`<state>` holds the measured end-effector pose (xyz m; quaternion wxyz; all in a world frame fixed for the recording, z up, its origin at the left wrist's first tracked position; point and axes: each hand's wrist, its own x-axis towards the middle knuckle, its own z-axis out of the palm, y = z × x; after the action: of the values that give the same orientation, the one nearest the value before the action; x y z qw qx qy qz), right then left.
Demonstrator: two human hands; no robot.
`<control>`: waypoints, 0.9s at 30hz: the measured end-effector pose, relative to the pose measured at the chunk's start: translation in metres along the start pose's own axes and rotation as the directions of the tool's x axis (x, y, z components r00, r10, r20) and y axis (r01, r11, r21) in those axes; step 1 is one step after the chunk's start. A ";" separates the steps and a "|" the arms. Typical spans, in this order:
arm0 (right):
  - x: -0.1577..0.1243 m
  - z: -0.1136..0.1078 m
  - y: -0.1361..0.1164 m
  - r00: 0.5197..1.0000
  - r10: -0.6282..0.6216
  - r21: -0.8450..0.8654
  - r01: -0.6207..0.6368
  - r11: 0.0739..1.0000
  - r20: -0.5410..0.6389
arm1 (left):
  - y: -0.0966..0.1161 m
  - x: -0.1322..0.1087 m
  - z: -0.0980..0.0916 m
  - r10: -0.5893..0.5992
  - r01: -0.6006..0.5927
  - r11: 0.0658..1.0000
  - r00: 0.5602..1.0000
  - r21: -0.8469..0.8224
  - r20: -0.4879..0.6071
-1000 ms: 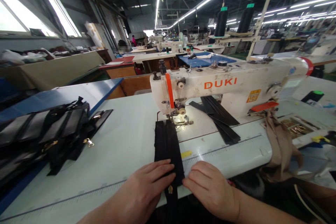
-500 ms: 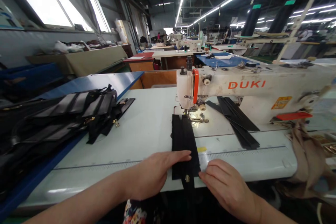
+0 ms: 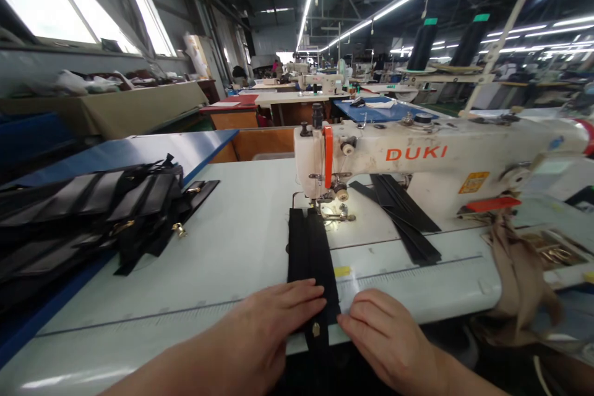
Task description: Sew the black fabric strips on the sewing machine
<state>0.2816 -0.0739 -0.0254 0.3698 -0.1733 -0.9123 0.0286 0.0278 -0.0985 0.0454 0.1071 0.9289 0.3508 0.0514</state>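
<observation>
A long black strip (image 3: pixel 309 247) lies flat on the white table (image 3: pixel 223 241), running straight out from the front of the sewing machine (image 3: pixel 417 154) toward the person. Its far end sits under the needle foot (image 3: pixel 327 205) at the machine's left end, and its near end hangs over the table edge. A small gold zipper pull (image 3: pixel 316 329) shows on that near end.

Both hands rest on the strip at the end farthest from the machine. The left hand (image 3: pixel 273 322) lies palm down with its fingers straight and close together, and the fingertips press on top of the black strip. The right hand (image 3: pixel 385 334) is also flat and palm down, and its fingertips touch the strip's right edge just beside the zipper pull. Neither hand grips or pinches anything.

A small yellow tag (image 3: pixel 342 271) sits on the table just right of the strip, in front of the machine. A few loose black strips (image 3: pixel 403 216) lie crossed under the machine's arm. A pile of black pieces (image 3: pixel 106 204) with gold fittings lies well to the left of the machine. A beige cloth (image 3: pixel 515 272) hangs down in front of the machine's right end. Two dark thread cones (image 3: pixel 422 43) stand on a rack behind and above the machine.
</observation>
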 end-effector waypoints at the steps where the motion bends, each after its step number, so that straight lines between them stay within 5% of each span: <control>1: 0.000 0.000 0.000 1.000 0.002 0.003 -0.002 1.000 0.001 | 0.002 0.001 0.001 0.011 -0.010 0.999 1.000 0.052 -0.016; 6: 0.000 0.001 0.001 0.999 0.036 0.010 -0.036 0.999 0.019 | 0.003 0.007 0.018 0.077 -0.050 0.975 0.990 0.218 -0.120; 13: 0.001 -0.004 0.003 0.998 0.062 0.022 -0.063 0.998 0.025 | -0.012 0.008 0.049 0.102 -0.070 0.980 0.980 0.188 -0.171; 27: 0.013 -0.009 0.013 0.981 0.142 0.069 -0.152 0.986 0.136 | -0.001 0.009 0.038 0.099 -0.059 0.976 0.977 0.208 -0.186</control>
<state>0.2825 -0.0579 -0.0127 0.3130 -0.2232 -0.9174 0.1032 0.0405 -0.0983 0.0081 -0.0244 0.9387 0.3255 0.1110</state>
